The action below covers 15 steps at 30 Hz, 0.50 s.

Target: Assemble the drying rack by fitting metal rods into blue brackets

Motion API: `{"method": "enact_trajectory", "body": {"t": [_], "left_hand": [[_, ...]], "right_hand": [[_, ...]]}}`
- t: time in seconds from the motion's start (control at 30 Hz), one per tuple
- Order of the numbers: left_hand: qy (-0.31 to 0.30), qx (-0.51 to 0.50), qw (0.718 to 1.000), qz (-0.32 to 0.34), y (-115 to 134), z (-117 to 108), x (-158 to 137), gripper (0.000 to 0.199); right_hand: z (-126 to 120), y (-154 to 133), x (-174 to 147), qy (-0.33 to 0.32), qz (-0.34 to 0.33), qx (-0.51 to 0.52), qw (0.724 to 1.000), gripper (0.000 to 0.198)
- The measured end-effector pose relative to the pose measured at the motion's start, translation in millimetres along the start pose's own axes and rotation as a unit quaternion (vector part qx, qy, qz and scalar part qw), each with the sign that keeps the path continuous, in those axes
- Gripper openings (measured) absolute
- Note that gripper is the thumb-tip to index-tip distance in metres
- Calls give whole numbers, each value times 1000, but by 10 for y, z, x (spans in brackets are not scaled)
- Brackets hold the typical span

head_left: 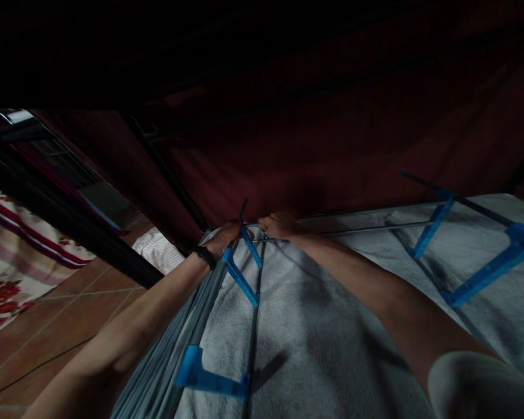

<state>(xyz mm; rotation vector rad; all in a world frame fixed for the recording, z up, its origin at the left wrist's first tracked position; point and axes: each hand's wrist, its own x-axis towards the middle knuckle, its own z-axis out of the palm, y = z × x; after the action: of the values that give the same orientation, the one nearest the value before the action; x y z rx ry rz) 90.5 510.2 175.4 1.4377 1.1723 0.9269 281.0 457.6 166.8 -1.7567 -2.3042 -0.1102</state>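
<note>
From here, the L hand [227, 235] is by a blue leg [251, 247] & the R hand [279, 225] by a thin rod [375, 228] over grey cloth [314, 326], can't tell if fingers pinch.

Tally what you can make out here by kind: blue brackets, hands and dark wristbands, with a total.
Blue brackets: 5
Bare hands: 2
Dark wristband: 1
Total: 8
</note>
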Motion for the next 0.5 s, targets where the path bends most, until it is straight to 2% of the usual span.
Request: {"method": "enact_trajectory", "body": {"t": [0.13,0.27,0.4,0.5], "left_hand": [[10,40,999,-4,6,17,25,17],[59,-5,997,-51,-7,35,115,23],[46,-105,992,-56,-133,-22,142,25],[40,-157,986,-38,-359,-113,57,14]], "right_hand": [[-19,-13,-26,-1,12,-13,1000,43],[-52,-41,-71,-4,15,-16,1000,46],[9,-85,-233,85,-15,-20,996,46],[194,-104,-462,126,-74,-17,989,46]]}}
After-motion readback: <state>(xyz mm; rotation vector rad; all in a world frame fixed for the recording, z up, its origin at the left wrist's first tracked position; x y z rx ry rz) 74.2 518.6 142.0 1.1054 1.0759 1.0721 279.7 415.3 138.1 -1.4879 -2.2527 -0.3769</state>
